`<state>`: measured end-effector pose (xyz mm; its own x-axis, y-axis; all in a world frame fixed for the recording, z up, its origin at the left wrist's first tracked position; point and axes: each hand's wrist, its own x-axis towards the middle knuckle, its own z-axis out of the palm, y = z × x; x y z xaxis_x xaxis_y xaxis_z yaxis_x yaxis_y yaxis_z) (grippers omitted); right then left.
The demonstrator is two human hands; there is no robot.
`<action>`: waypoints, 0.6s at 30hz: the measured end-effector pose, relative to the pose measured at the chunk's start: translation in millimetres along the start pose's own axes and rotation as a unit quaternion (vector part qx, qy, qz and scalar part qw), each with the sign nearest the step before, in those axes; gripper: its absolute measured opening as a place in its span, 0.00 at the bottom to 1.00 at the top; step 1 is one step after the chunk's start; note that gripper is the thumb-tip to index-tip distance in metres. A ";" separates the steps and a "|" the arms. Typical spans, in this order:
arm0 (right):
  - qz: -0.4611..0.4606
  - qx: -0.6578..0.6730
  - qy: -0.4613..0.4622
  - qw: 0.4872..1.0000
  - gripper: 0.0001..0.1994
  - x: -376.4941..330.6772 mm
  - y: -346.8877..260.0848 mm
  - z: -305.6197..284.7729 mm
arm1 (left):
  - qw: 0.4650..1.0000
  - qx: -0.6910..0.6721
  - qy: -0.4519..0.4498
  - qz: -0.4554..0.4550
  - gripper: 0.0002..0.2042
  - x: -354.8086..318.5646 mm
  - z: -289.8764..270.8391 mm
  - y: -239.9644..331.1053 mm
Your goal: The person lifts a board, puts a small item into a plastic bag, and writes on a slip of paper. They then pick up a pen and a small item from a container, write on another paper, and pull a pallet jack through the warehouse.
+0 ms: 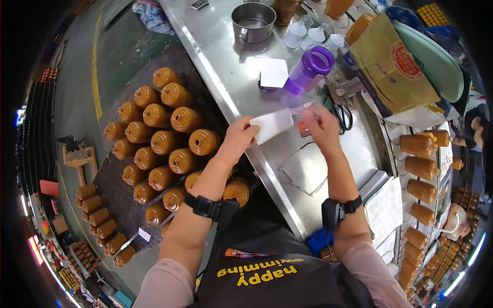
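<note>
My left hand [241, 136] pinches a white paper sheet [272, 126] over the front edge of the metal table [251, 79]. Motion blurs my right hand [322, 127], whose fingers curl together just right of the sheet. Whatever it grips is too smeared to name. Beneath its fingertips shows a small clear item with red marks [303, 128]. Beyond the hands, a square white paper pad [273, 72] lies beside a translucent purple bottle [310, 68], which leans in the picture. A bent wire frame [294, 180] rests on the tabletop nearer me.
Several glossy brown jars [163, 142] stand on the floor left of the table. A metal pot [253, 21] and white lidded jars [295, 34] are at the back. On the right are a cardboard box [393, 64], a black cable [345, 118] and more brown jars [422, 191].
</note>
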<state>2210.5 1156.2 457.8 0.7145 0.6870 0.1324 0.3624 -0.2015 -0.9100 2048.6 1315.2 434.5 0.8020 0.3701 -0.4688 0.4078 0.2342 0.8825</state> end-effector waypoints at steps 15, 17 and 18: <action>0.204 0.311 -0.026 0.928 0.09 24.3 18.1 144.0 | 0.964 0.191 0.183 -0.037 0.12 55.9 -65.5 -45.6; 0.210 0.321 -0.028 0.923 0.07 33.9 28.2 165.8 | 0.936 0.291 0.199 0.012 0.12 66.6 -82.5 -53.4; 0.209 0.323 -0.031 0.923 0.07 37.1 33.0 173.2 | 0.896 0.387 0.208 0.061 0.11 71.8 -91.1 -57.4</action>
<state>2145.3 1296.0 364.6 0.6676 0.6865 -0.2881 -0.3835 -0.0146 -0.9234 2043.0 1410.2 346.8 0.6955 0.6908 -0.1978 0.6375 -0.4662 0.6135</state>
